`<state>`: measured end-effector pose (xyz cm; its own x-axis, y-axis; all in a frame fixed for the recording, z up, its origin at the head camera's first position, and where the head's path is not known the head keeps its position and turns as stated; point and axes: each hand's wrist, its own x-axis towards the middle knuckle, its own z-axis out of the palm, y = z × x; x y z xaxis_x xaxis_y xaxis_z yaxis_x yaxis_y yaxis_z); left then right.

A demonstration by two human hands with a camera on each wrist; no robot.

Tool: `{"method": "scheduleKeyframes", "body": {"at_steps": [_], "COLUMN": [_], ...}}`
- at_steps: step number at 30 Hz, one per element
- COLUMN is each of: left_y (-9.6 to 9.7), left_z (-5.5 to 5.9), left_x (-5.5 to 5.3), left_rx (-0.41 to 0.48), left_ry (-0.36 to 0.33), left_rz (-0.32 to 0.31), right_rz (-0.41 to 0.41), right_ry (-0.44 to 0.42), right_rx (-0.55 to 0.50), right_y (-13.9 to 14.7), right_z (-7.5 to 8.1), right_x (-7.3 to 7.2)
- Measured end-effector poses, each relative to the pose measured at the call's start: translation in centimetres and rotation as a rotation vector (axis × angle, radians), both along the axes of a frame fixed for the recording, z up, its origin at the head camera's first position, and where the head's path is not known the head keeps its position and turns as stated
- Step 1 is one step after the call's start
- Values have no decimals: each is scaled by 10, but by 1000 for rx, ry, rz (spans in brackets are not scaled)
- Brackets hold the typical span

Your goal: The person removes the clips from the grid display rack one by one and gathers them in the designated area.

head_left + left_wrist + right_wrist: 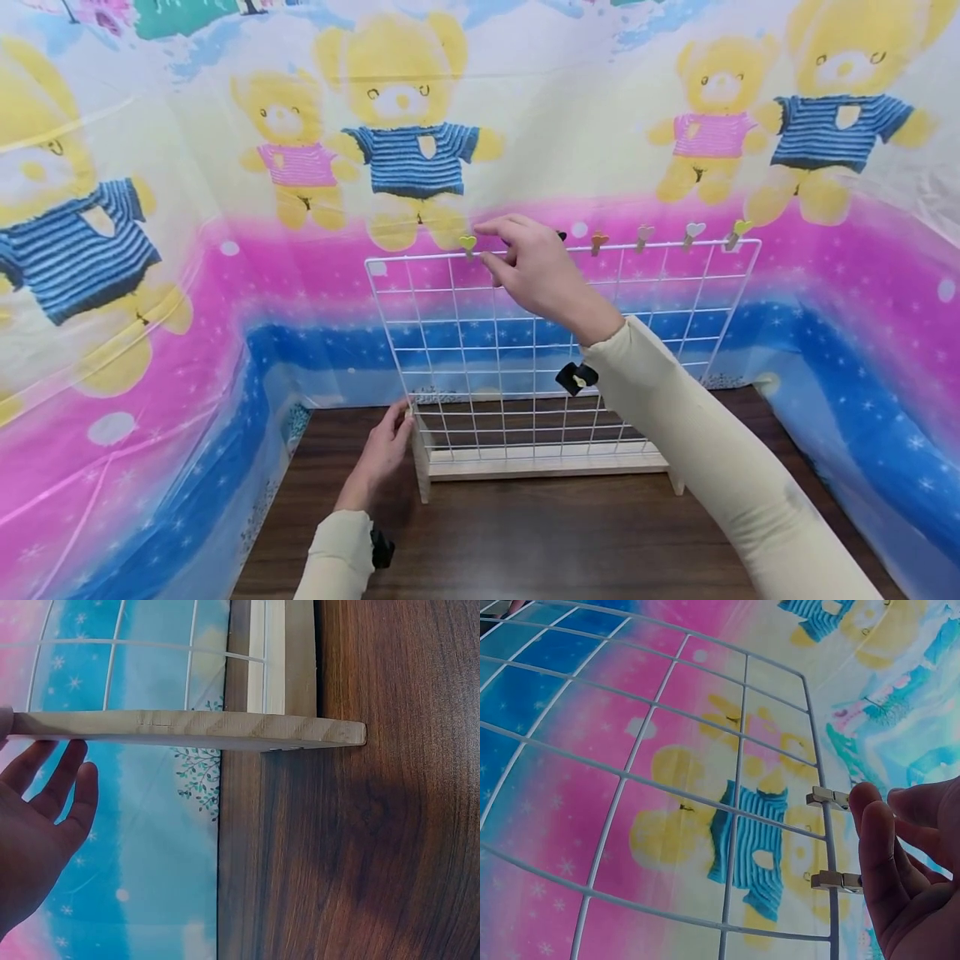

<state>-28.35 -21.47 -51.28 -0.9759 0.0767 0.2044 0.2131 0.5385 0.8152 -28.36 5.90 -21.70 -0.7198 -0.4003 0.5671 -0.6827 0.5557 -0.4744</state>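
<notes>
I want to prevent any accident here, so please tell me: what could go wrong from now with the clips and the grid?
The right hand is close beside the leftmost heart clip, so it might knock the clip loose. The right sleeve crosses in front of the wire grid and could bump it. The left hand grips only one wooden side panel, so a push at the top might twist the grid.

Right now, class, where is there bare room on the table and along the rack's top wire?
The table is bare in front of the wooden stand, between the left sleeve and the right sleeve. The top wire is free from its left corner to the leftmost clip. It is crowded by the right hand and rightward, with more clips.
</notes>
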Motion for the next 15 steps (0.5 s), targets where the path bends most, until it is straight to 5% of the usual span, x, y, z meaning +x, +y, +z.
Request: {"method": "scheduleKeyframes", "body": {"at_steps": [15], "left_y": [-1], "left_z": [2], "left_x": [-1], "left_rx": [42], "left_ry": [-71], "left_rz": [5], "right_rz": [21], "right_ry": [-190], "right_rx": [40], "right_y": [-15], "right_z": [3], "right_x": [-5]}}
